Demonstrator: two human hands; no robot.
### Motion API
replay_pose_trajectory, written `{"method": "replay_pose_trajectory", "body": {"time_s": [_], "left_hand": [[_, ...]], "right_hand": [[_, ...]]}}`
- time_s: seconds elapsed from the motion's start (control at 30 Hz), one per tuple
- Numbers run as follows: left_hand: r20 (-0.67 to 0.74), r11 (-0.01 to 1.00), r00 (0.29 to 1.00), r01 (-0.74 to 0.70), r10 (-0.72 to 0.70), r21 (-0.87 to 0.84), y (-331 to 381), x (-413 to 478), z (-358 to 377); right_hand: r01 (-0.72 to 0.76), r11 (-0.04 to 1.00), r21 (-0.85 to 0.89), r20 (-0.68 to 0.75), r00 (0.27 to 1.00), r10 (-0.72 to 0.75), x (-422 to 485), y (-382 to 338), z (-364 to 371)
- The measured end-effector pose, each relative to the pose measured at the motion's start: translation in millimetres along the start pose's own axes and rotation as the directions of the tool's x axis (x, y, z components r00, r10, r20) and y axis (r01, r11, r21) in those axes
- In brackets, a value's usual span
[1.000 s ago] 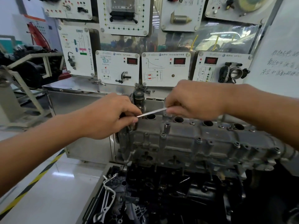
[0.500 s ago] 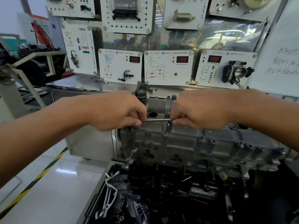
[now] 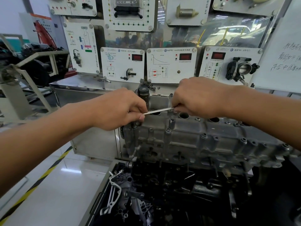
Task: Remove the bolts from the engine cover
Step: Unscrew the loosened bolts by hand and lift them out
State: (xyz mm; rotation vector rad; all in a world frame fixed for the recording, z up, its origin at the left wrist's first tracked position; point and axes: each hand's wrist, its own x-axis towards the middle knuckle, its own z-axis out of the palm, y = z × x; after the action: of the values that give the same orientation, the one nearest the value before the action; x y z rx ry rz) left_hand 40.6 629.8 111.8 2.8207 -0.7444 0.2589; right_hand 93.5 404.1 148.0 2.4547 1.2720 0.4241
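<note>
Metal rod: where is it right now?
Head view, centre: the metal rod spans between left hand and right hand, above the engine cover.

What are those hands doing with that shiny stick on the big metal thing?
A person is working on a grey engine cover. Both hands pinch a thin metal tool: the left hand holds one end, the right hand the other. The tool lies nearly flat above the cover's top, near a round hole. Several bolts sit in the cover, so the job is not finished.
</note>
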Motion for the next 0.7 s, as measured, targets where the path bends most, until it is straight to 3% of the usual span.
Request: {"method": "replay_pose_trajectory", "body": {"time_s": [0.17, 0.3, 0.37, 0.47, 0.6, 0.7], "left_hand": [[-0.04, 0.998, 0.998, 0.05, -0.051, -0.033, 2.6, -1.8, 2.7], [-0.097, 0.992, 0.991, 0.081, -0.09, -0.099, 3.0, -5.4, -9.8], [-0.117, 0.995, 0.991, 0.054, -0.064, -0.082, 0.9, -5.8, -21.7], [-0.036, 0.999, 0.999, -0.021, 0.02, -0.041, 2.3, -4.6, -31.2], [0.105, 0.98, 0.984, -0.154, 0.141, 0.127, 6.9, 1.8, -28.8], [0.119, 0.951, 0.968, -0.241, 0.221, 0.193, 5.9, -0.1, -27.1]], "right_hand": [[-0.001, 1.0, -0.006, 0.003, 1.0, 0.001, 14.5, 5.2, -0.6], [0.014, 0.999, 0.042, -0.089, 0.996, -0.01, 16.7, 11.1, -11.3], [0.0, 0.982, 0.187, -0.093, 0.995, 0.017, 5.5, 11.0, -19.9], [-0.014, 0.905, 0.424, -0.016, 1.0, 0.024, -22.6, -8.5, -25.8], [-0.104, 0.807, 0.582, 0.092, 0.994, 0.062, -52.0, -59.4, -15.9], [-0.151, 0.732, 0.665, 0.074, 0.988, 0.136, -58.1, -92.1, -11.8]]}}
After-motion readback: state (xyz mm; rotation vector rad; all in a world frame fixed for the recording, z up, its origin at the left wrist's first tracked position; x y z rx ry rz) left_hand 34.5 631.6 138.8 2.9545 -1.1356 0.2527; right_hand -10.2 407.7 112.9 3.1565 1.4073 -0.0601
